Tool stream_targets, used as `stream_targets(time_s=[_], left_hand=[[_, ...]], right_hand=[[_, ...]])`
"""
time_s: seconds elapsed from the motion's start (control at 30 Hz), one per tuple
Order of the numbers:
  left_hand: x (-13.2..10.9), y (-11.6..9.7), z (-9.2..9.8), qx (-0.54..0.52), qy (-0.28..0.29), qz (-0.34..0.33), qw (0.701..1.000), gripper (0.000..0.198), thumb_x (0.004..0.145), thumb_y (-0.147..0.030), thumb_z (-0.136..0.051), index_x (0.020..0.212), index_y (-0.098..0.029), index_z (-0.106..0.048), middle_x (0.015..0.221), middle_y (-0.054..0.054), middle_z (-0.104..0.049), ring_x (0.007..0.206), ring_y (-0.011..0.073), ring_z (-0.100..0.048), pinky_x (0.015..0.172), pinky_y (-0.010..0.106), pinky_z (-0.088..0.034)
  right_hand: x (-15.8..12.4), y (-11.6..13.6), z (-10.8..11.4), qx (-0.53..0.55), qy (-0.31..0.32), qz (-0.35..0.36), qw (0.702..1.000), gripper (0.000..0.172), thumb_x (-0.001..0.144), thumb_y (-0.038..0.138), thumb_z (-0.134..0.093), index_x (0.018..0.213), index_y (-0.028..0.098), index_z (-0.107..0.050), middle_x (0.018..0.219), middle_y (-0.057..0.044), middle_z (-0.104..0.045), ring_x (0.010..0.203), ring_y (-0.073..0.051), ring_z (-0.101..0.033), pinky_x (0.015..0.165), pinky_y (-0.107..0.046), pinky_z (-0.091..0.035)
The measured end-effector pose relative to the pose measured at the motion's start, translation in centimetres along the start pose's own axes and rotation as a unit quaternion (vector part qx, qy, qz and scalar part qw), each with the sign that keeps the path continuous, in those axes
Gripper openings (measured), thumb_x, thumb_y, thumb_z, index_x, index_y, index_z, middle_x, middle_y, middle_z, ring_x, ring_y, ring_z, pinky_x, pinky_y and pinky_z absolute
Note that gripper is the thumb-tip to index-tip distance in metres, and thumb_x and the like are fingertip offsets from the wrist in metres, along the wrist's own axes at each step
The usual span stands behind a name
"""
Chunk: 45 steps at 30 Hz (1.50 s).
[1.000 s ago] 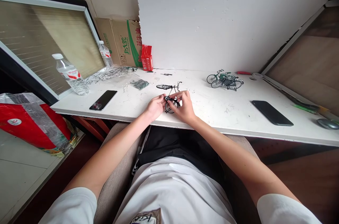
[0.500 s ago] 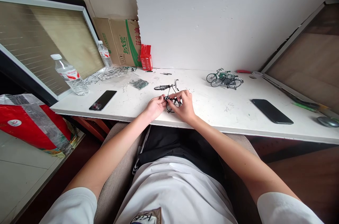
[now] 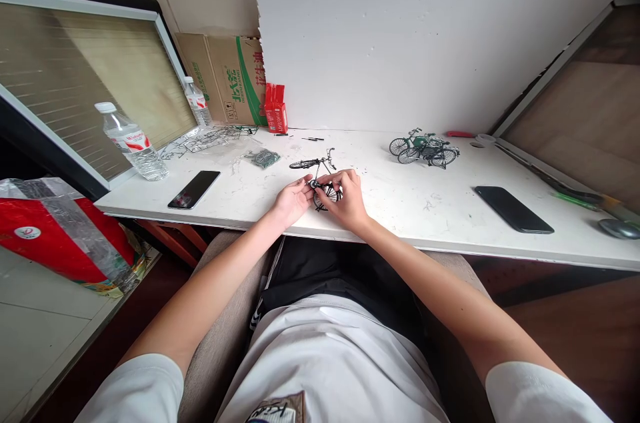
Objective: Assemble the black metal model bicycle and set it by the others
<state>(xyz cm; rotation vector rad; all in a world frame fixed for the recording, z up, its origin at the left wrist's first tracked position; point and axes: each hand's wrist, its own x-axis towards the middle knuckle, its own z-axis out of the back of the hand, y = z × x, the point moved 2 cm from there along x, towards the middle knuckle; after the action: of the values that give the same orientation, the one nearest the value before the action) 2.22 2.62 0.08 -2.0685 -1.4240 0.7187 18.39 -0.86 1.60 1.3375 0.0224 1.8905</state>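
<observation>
A small black model bicycle [image 3: 316, 162] is turned sideways near the front edge of the table, its handlebar pointing away from me. My right hand [image 3: 349, 201] pinches it by the rear wheel [image 3: 325, 197] with thumb and fingers. On the other side, my left hand [image 3: 293, 203] has its bent fingertips against the frame by the crank. Its fingers partly hide that spot, and whether a small part is pinched there cannot be seen. Further right stand finished-looking model bicycles [image 3: 417, 146], green and black, close together.
Left of my hands lie a phone [image 3: 194, 189], a small bagged part [image 3: 265, 158] and loose part frames [image 3: 215, 138]. Water bottles [image 3: 134, 143], a red box [image 3: 276, 108] and a carton [image 3: 227, 79] stand behind. A second phone [image 3: 513, 209] and a mouse [image 3: 619, 229] lie right.
The model bicycle has shifted very slightly left and away from me. My left fingers have loosened a little near the crank; my right hand keeps its pinch on the wheel.
</observation>
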Motion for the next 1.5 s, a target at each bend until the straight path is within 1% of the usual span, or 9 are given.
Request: stream_targets(time_s=[0.23, 0.47, 0.63, 0.93, 1.13, 1.23, 1.3, 1.4, 1.5], left_hand=[[0.0, 0.0, 0.1, -0.002, -0.004, 0.0, 1.0, 0.026, 0.104, -0.015, -0.05, 0.115, -0.018, -0.073, 0.103, 0.009, -0.077, 0.092, 0.0183, -0.073, 0.093, 0.032, -0.054], [0.3, 0.1, 0.3, -0.005, 0.001, -0.001, 1.0, 0.03, 0.102, -0.012, -0.052, 0.123, -0.018, -0.072, 0.099, 0.008, -0.077, 0.087, 0.017, -0.072, 0.09, 0.03, -0.055], [0.2, 0.0, 0.2, -0.007, -0.005, 0.004, 1.0, 0.029, 0.103, -0.011, -0.05, 0.121, -0.017, -0.072, 0.096, 0.008, -0.076, 0.084, 0.0165, -0.072, 0.085, 0.029, -0.054], [0.2, 0.0, 0.3, -0.002, -0.01, -0.003, 1.0, 0.032, 0.1, -0.01, -0.054, 0.126, -0.019, -0.069, 0.095, 0.006, -0.076, 0.086, 0.0163, -0.073, 0.089, 0.03, -0.055], [0.2, 0.0, 0.4, 0.013, 0.01, -0.017, 1.0, 0.023, 0.1, -0.013, -0.059, 0.119, -0.019, -0.069, 0.093, 0.005, -0.075, 0.083, 0.0153, -0.073, 0.083, 0.028, -0.055], [-0.1, 0.2, 0.1, 0.057, 0.051, -0.05, 0.996, 0.016, 0.103, -0.02, -0.06, 0.117, -0.018, -0.068, 0.092, 0.006, -0.075, 0.082, 0.0165, -0.073, 0.079, 0.027, -0.054], [-0.3, 0.3, -0.3, 0.086, 0.066, -0.06, 0.992, 0.018, 0.106, -0.026, -0.059, 0.12, -0.018, -0.067, 0.096, 0.009, -0.077, 0.085, 0.0188, -0.074, 0.082, 0.029, -0.055], [-0.2, 0.1, -0.5, 0.111, 0.032, -0.048, 0.992, 0.023, 0.107, -0.032, -0.059, 0.124, -0.018, -0.064, 0.106, 0.013, -0.079, 0.093, 0.0235, -0.077, 0.091, 0.037, -0.058], [0.2, -1.0, -0.2, 0.15, -0.028, -0.048, 0.987, 0.019, 0.1, -0.02, -0.062, 0.119, -0.017, -0.059, 0.113, 0.019, -0.079, 0.098, 0.0285, -0.079, 0.099, 0.046, -0.058]], right_hand=[[0.0, 0.1, 0.0, 0.004, 0.011, -0.009, 1.0, 0.018, 0.096, 0.027, -0.075, 0.101, 0.029, -0.058, 0.11, -0.004, -0.079, 0.098, -0.029, -0.061, 0.094, -0.055, -0.048], [0.1, 0.2, 0.0, 0.017, -0.004, 0.027, 0.999, 0.022, 0.095, 0.022, -0.076, 0.1, 0.03, -0.056, 0.108, -0.001, -0.08, 0.096, -0.029, -0.059, 0.087, -0.051, -0.047], [0.0, 0.1, -0.2, 0.014, 0.01, 0.006, 1.0, 0.025, 0.094, 0.023, -0.075, 0.094, 0.03, -0.052, 0.109, -0.003, -0.08, 0.1, -0.03, -0.06, 0.09, -0.054, -0.048], [0.0, 0.0, -0.2, 0.01, 0.017, 0.008, 1.0, 0.026, 0.096, 0.025, -0.073, 0.094, 0.03, -0.047, 0.109, -0.004, -0.08, 0.106, -0.033, -0.064, 0.095, -0.058, -0.05], [0.0, 0.1, -0.2, 0.026, 0.006, 0.019, 0.999, 0.026, 0.097, 0.024, -0.072, 0.092, 0.03, -0.047, 0.107, -0.004, -0.08, 0.102, -0.031, -0.063, 0.09, -0.055, -0.05], [0.1, 0.2, 0.2, 0.052, -0.006, -0.008, 0.999, 0.025, 0.096, 0.028, -0.073, 0.09, 0.03, -0.049, 0.101, -0.006, -0.077, 0.098, -0.03, -0.062, 0.086, -0.052, -0.052], [0.3, 0.1, 0.5, 0.078, -0.022, -0.04, 0.996, 0.029, 0.096, 0.032, -0.073, 0.088, 0.03, -0.046, 0.099, -0.007, -0.076, 0.097, -0.029, -0.064, 0.084, -0.05, -0.053], [0.8, -0.3, 1.0, 0.123, -0.045, -0.099, 0.986, 0.038, 0.095, 0.037, -0.075, 0.087, 0.03, -0.038, 0.102, -0.006, -0.077, 0.098, -0.027, -0.068, 0.086, -0.048, -0.053], [1.4, -1.4, 1.3, 0.169, -0.054, -0.155, 0.972, 0.045, 0.092, 0.042, -0.076, 0.088, 0.03, -0.034, 0.104, -0.007, -0.08, 0.1, -0.026, -0.072, 0.09, -0.047, -0.053]])
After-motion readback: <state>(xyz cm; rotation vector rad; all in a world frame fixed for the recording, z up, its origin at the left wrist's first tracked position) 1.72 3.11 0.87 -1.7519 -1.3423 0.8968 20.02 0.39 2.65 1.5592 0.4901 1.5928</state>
